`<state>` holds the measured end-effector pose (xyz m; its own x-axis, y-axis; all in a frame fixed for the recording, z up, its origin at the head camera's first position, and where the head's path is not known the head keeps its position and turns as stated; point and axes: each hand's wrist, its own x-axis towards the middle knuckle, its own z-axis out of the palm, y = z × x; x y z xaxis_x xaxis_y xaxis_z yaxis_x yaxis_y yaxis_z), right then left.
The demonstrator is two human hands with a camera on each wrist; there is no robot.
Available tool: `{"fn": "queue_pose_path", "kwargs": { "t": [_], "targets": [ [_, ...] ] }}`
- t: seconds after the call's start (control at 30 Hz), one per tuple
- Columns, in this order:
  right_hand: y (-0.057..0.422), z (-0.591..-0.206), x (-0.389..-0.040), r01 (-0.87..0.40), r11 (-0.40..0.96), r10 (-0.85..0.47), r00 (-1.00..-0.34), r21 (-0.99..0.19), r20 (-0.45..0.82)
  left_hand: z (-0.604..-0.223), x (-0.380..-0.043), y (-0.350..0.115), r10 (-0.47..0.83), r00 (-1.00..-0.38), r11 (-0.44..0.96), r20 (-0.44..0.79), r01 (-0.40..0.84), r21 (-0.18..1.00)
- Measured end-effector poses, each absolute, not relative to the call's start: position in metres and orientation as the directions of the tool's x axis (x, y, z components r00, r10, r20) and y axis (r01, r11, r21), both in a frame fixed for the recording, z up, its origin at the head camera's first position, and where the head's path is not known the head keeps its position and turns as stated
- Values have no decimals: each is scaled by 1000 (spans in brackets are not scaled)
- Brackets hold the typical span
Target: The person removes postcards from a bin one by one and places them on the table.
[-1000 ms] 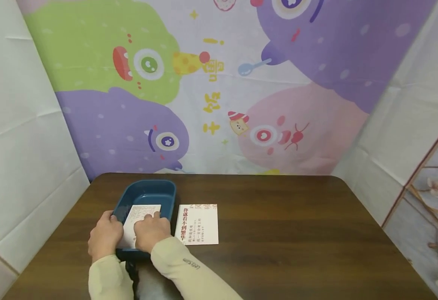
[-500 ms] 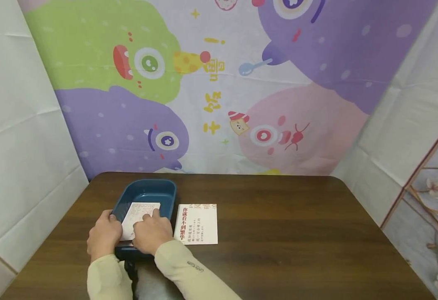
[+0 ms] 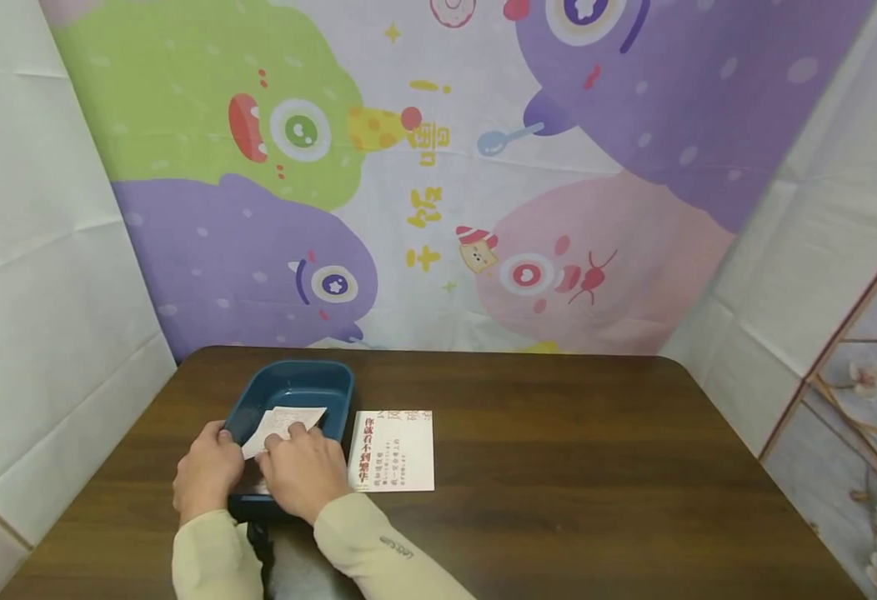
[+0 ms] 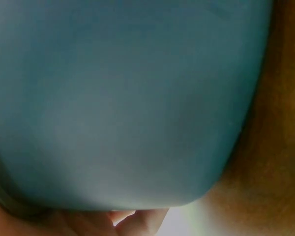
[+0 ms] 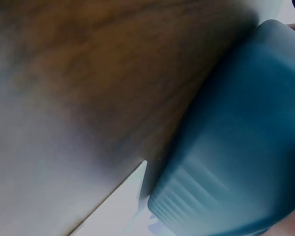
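Observation:
A deep dark-blue plastic tray (image 3: 314, 374) stands at the table's left. My left hand (image 3: 208, 469) grips its left side near the front; in the left wrist view, fingers (image 4: 142, 222) show beyond the tray's edge. White cards (image 3: 288, 418) with small print lie fanned inside the tray, their near part hidden by my hands. Reaching over the tray's front right, my right hand (image 3: 306, 471) holds the cards with bent fingers. Just right of the tray, a square white card (image 3: 408, 450) with red and dark characters lies flat on the table.
The brown wooden table (image 3: 558, 467) extends to the right. A cartoon-printed cloth (image 3: 423, 317) hangs behind its far edge, with pale panels (image 3: 56, 250) at both sides. Something grey (image 3: 303, 567) is between my forearms at the table's front.
The cards in the tray have gone from a neat upright stack to a tilted, spread fan. My right hand has shifted slightly with them; my left hand stays at the tray's side.

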<state>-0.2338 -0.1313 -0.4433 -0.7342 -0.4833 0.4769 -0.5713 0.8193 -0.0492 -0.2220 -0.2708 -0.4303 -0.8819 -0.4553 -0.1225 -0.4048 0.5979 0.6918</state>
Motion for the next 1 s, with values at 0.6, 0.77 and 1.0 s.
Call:
{"fn": "queue_pose_path", "kwargs": {
  "t": [0.6,0.77,1.0],
  "targets": [
    [-107,-432,-239,-605,515,-320,-793,-607,519,-428,-221,-270,-445,-883,570,-148,-407,713],
    [-78,-418,-230,-643,418,-245,-760,-642,602,-429,-222,-272,-460,-876,556,-143,-410,723],
    [-5,-382,-220,-648,416,-215,-751,-637,624,-427,-224,-271,-463,-872,547,-155,-419,725]
  ]
}}
